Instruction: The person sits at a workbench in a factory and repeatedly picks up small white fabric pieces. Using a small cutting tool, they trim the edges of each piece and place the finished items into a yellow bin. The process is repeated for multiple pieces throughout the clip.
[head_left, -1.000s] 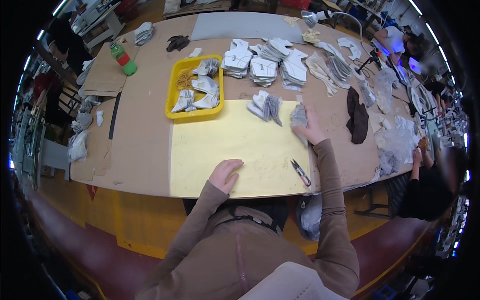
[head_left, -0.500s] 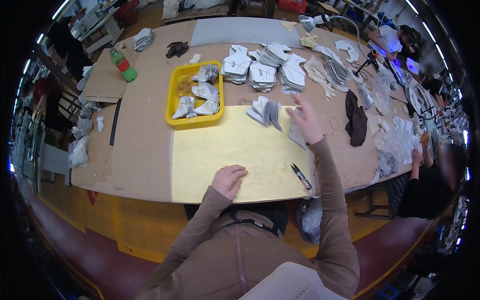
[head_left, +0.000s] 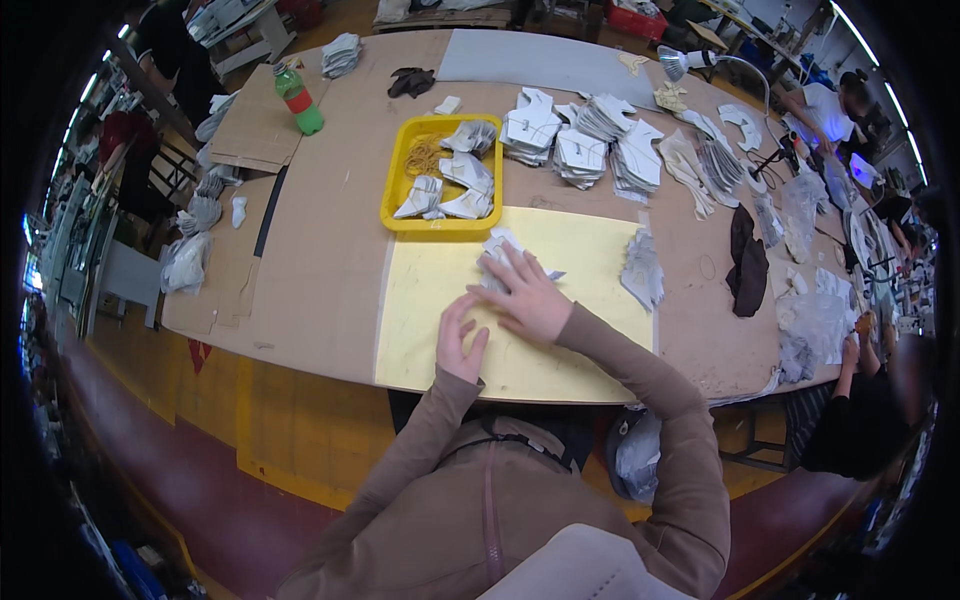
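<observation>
My right hand (head_left: 532, 300) reaches over a small stack of white cut pieces (head_left: 496, 247) on the yellow sheet (head_left: 430, 350), its fingers on the stack and covering most of it. Close beside it on the left, my left hand (head_left: 458, 338) is curved with its fingers apart and nothing visible in it. A fanned stack of greyish pieces (head_left: 642, 272) lies by the sheet's right edge. Just beyond my hands stands a yellow basket (head_left: 392, 185) with bundles of white pieces (head_left: 466, 175) and tan rubber bands (head_left: 425, 158). The thread snips do not show now.
Several banded stacks of white pieces (head_left: 580, 158) stand beyond the sheet. Dark brown cloth (head_left: 745, 265) and plastic bags (head_left: 808, 318) lie on the right, a green bottle (head_left: 303, 105) far left. A lamp (head_left: 678, 63) arches over the far right corner. Co-workers sit along the right.
My right hand has come back from the far right, and the small white stack has moved left and nearer to me. My left hand has lifted from the sheet beside it. The view has shifted.
</observation>
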